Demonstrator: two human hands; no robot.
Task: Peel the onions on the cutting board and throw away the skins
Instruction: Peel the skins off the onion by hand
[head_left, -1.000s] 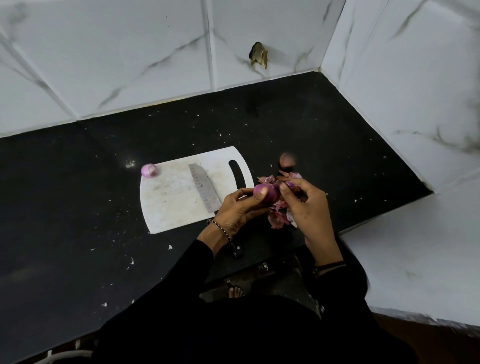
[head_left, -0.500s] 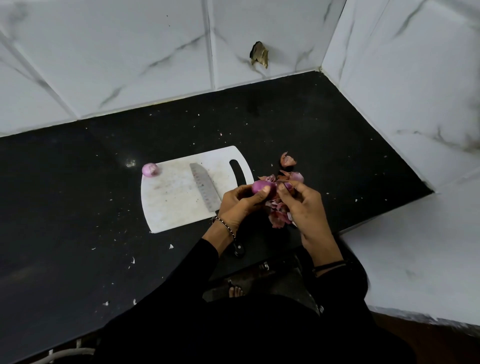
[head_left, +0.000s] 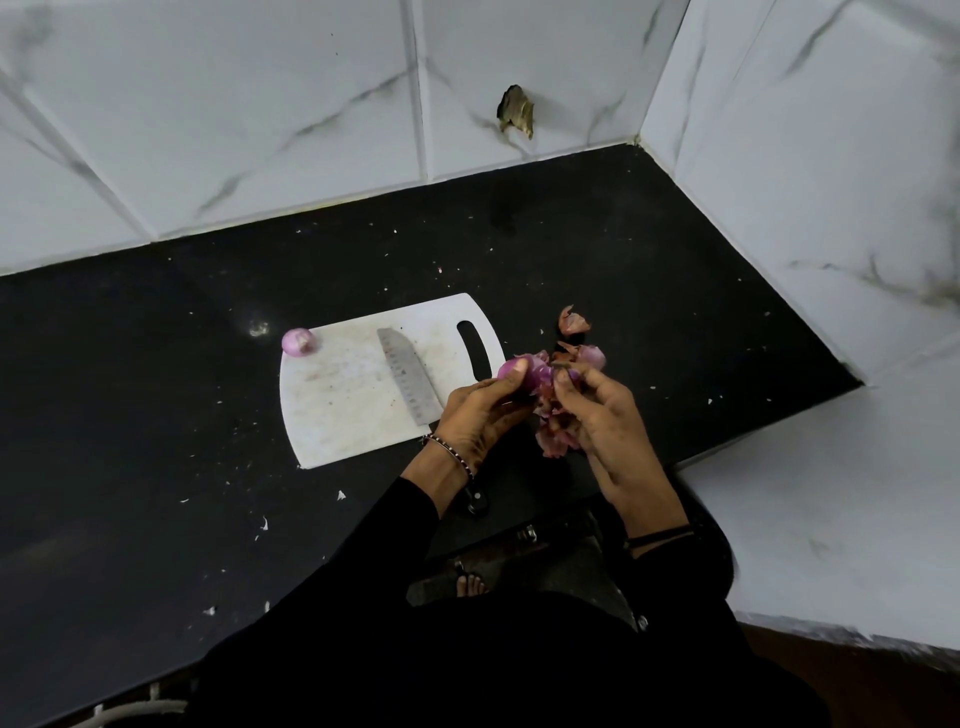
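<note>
Onion, red and half-peeled, sits in the curled fingers of the left hand, just off the right edge of the white cutting board. The right hand pinches a flap of its skin, much as half a second ago. One heap of skins lies below on the black counter. There are two onions: the second onion rests at the board's far left corner. One knife lies on the board
</note>
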